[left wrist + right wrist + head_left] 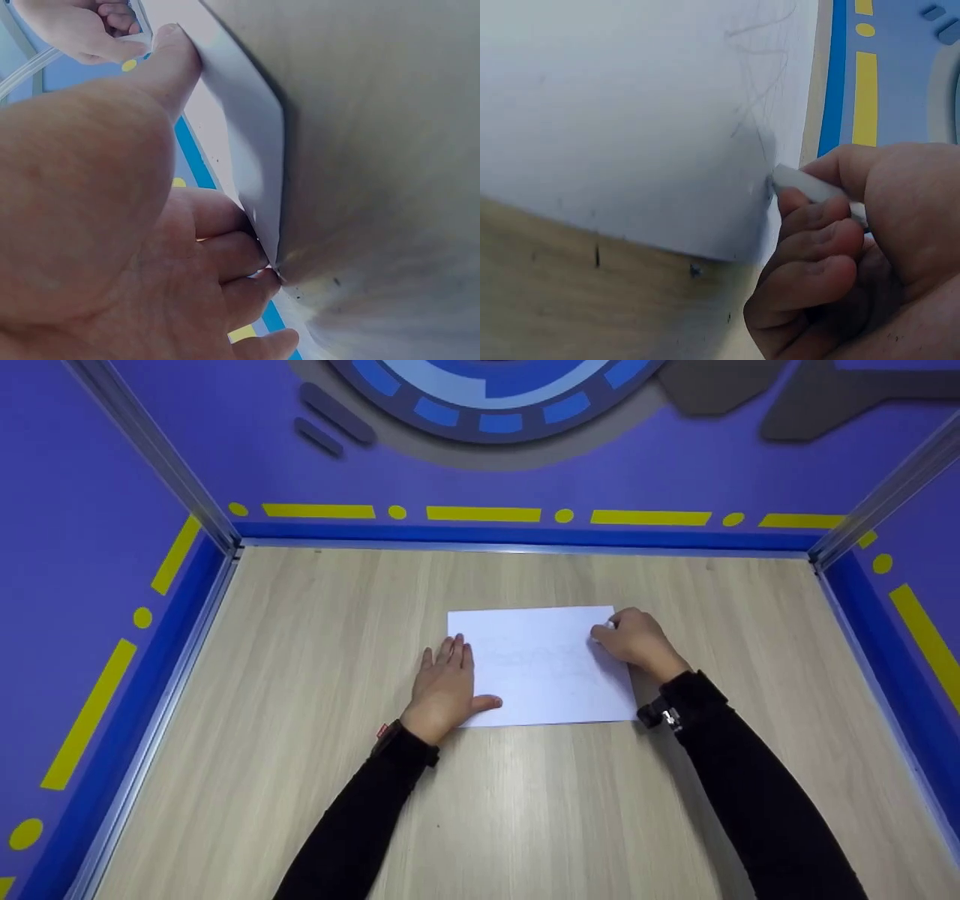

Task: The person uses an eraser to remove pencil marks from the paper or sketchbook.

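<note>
A white sheet of paper (541,666) is lying flat near the middle of the wooden bench (300,675), its long edges running side to side; faint pencil scribbles are showing on it in the right wrist view. The left hand (444,690) is resting flat on the sheet's left edge, fingers straight and close together, thumb spread onto the paper, gripping nothing and simply pressing the sheet down. The right hand (636,640) is sitting at the sheet's upper right corner with its fingers curled round a small white eraser (810,187); the eraser's tip is touching the paper just beside the pencil marks.

The paper is looking thin, light and limp; it is likely to slide on the smooth bench and to crease or tear if rubbed hard with nothing pinning it, so a flat palm near the rubbed spot is the sounder hold, and lifting it is best done by an edge or corner. The eraser is looking small, firm and slightly grippy; pinching it close to its tip is giving the most control.

Purple walls (90,510) with yellow dashes are standing round the bench on three sides.
</note>
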Tool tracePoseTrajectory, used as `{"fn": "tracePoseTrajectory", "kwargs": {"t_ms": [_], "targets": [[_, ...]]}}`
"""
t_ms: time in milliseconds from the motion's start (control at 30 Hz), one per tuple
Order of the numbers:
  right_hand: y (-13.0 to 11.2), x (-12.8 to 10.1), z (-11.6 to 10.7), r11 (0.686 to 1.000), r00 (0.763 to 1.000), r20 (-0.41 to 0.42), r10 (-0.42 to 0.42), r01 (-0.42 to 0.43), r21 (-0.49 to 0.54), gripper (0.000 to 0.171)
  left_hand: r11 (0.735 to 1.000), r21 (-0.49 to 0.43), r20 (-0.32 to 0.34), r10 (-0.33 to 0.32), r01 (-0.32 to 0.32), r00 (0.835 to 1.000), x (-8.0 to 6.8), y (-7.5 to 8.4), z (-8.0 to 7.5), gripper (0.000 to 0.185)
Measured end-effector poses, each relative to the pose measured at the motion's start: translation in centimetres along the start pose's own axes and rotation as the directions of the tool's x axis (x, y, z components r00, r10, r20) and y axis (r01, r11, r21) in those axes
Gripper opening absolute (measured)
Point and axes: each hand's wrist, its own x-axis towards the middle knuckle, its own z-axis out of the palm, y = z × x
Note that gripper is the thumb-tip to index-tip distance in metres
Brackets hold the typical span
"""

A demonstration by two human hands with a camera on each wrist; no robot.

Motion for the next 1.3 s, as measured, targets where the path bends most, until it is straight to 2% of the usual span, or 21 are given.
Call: {"fn": "tracePoseTrajectory", "kwargs": {"t_ms": [200, 400, 800, 933, 1033, 1167, 1300], "targets": [[-1.8, 0.1, 1.2, 0.997, 0.996, 0.06, -0.067, 0.064, 0.052, 0.042, 1.0, 0.002, 0.001, -0.001, 0.001, 1.0, 0.0, 0.1, 0.0, 0.114], [-5.1, 0.2, 3.4, 0.987, 0.983, 0.103, -0.153, 0.146, 0.069, 0.041, 1.0, 0.011, -0.001, -0.001, 0.001, 1.0, -0.1, -0.1, 0.0, 0.114], [-12.3, 0.0, 7.6, 0.97, 0.959, 0.145, -0.242, 0.245, -0.003, 0.032, 1.0, 0.005, -0.043, 0.014, -0.014, 0.999, -0.1, -0.1, 0.0, 0.114], [-13.9, 0.0, 8.7, 0.97, 0.955, 0.175, -0.238, 0.244, -0.013, 0.03, 1.0, 0.008, -0.032, 0.008, -0.008, 0.999, 0.0, -0.1, 0.1, 0.114], [-14.5, 0.0, 9.2, 0.978, 0.964, 0.171, -0.203, 0.209, -0.021, 0.034, 1.0, 0.007, -0.023, 0.008, -0.007, 1.0, 0.0, -0.1, 0.0, 0.113], [-14.7, 0.1, 9.5, 0.985, 0.975, 0.153, -0.159, 0.167, -0.043, 0.044, 1.0, 0.015, -0.018, 0.004, -0.004, 1.0, 0.0, 0.0, -0.1, 0.114], [-14.6, 0.1, 9.5, 0.983, 0.974, 0.157, -0.165, 0.176, -0.059, 0.046, 1.0, 0.027, -0.017, -0.008, 0.008, 1.0, 0.0, 0.0, 0.0, 0.114]]}}
